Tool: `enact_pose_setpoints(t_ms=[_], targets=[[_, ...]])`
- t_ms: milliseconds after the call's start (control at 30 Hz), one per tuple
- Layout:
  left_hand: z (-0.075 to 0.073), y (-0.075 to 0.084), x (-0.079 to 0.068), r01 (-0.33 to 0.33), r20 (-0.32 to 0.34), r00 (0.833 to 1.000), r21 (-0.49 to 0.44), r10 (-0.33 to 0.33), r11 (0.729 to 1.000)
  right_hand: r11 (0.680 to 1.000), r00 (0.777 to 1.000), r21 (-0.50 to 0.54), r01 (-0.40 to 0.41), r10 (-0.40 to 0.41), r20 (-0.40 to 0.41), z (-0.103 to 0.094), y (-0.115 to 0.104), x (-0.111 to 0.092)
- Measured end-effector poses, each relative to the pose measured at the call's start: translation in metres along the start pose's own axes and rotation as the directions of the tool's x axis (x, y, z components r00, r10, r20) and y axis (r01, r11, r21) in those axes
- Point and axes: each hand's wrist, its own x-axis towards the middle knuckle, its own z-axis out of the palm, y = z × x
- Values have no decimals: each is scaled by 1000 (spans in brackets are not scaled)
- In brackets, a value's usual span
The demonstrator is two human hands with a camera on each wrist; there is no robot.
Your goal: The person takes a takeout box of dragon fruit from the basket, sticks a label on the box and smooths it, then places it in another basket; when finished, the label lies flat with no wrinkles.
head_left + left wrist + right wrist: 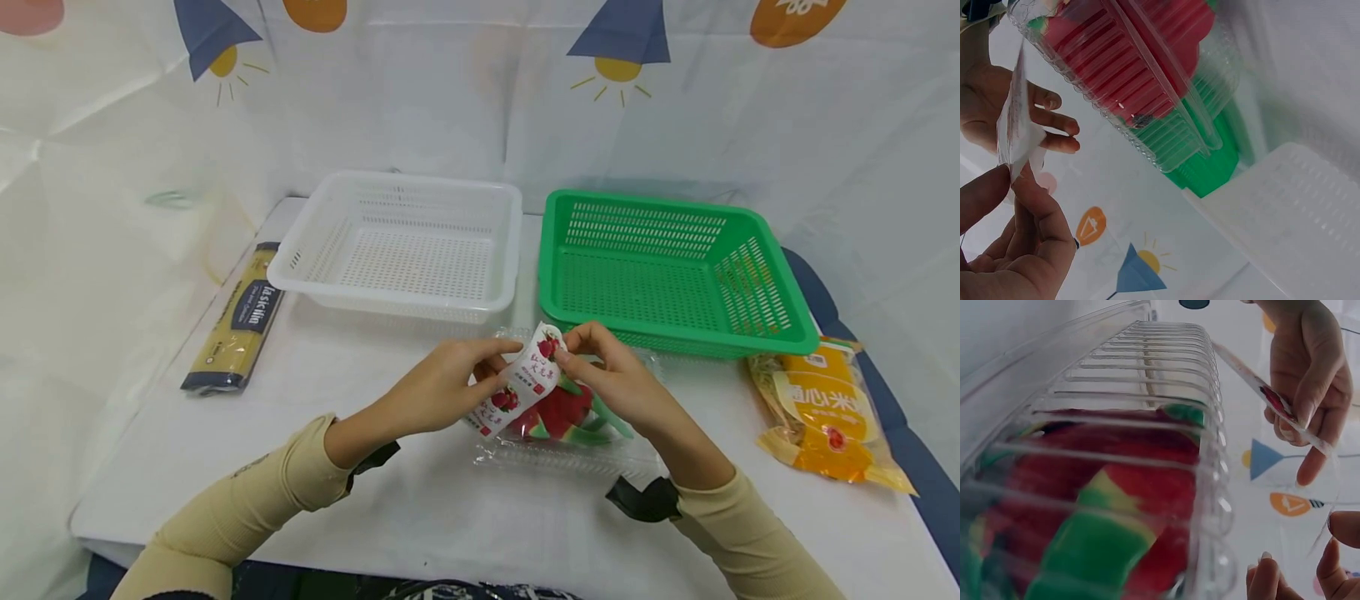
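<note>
A strip of white labels (531,377) printed with red fruit and red characters is stretched between the two hands. Thumb and fingers of my left hand (450,383) pinch its lower-left part. At the upper-right end, my right hand (618,379) pinches the strip between thumb and finger; the right wrist view shows a thin, clear-looking edge (1329,528) there. Below the hands lies a clear plastic clamshell box (558,457), its ribbed lid closed. Inside are red and green pieces (558,412), of a kind I cannot tell, partly hidden by the strip and right hand.
Behind the box stand a white plastic basket (405,302) and a green plastic basket (675,340). A yellow pasta packet (236,325) lies on the left, by the white basket. A yellow-and-clear grain bag (828,408) lies on the right, at the table's edge.
</note>
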Motion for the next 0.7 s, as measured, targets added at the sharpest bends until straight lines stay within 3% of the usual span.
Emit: enact_pose_setpoints(t_ms=[500, 700], targets=[[-4, -4, 5, -27, -58, 998, 31, 29, 999, 999, 998, -39, 29, -31, -51, 6, -4, -2], [-9, -3, 11, -11, -78, 997, -14, 10, 1000, 980, 985, -145, 133, -148, -92, 9, -2, -2]])
